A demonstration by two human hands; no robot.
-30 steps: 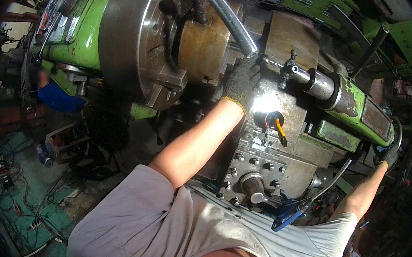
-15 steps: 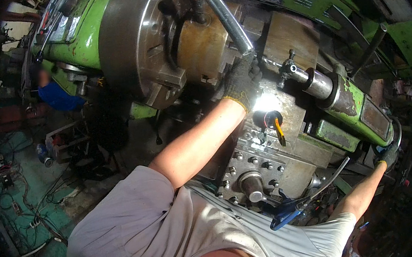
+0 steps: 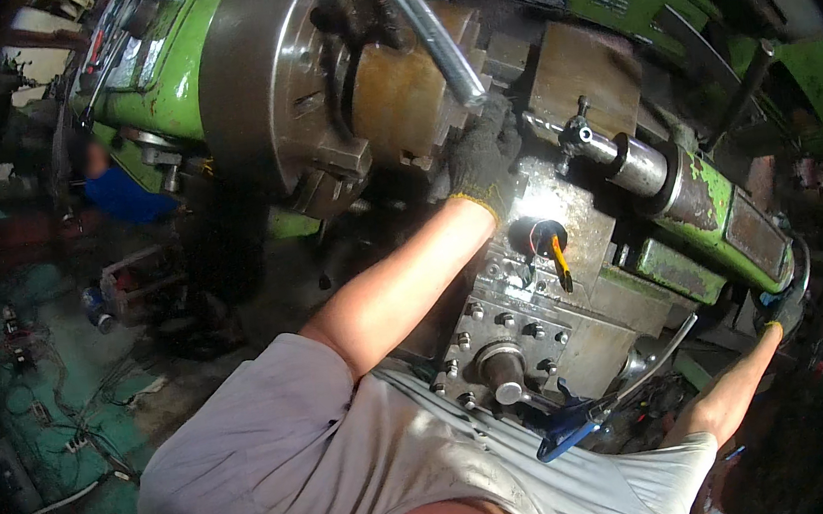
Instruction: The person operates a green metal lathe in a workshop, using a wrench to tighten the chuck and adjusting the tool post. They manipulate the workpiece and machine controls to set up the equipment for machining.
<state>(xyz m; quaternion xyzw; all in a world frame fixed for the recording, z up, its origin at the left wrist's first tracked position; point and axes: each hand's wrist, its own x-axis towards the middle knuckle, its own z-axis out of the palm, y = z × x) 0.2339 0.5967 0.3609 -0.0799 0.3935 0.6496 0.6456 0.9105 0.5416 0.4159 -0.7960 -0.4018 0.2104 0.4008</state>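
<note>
My left hand [image 3: 483, 157], in a dark glove with a yellow cuff, reaches to the right end of a brownish round workpiece [image 3: 393, 98]. The fingers lie just below the lower end of a bright steel bar [image 3: 429, 39]; their tips are partly hidden, and I cannot tell whether they grip anything. A large lathe chuck [image 3: 258, 82] stands left of the workpiece, with stepped jaws [image 3: 341, 156]. Far to the right, my gloved right hand [image 3: 780, 309] is closed on the curved rim of a handwheel [image 3: 802, 261] at the end of the green tailstock [image 3: 724, 224].
The tailstock's steel quill [image 3: 641, 168] points toward the workpiece. On the carriage sit a black round piece with a yellow handle [image 3: 561, 263] and a bolted tool post [image 3: 501, 368]. A blue-gripped lever [image 3: 566, 439] stands close to my body. Cables lie on the green floor [image 3: 45, 396].
The bar's lower end appears slightly farther left, and my left fingers a little higher. My right hand appears slightly farther right, still at the handwheel.
</note>
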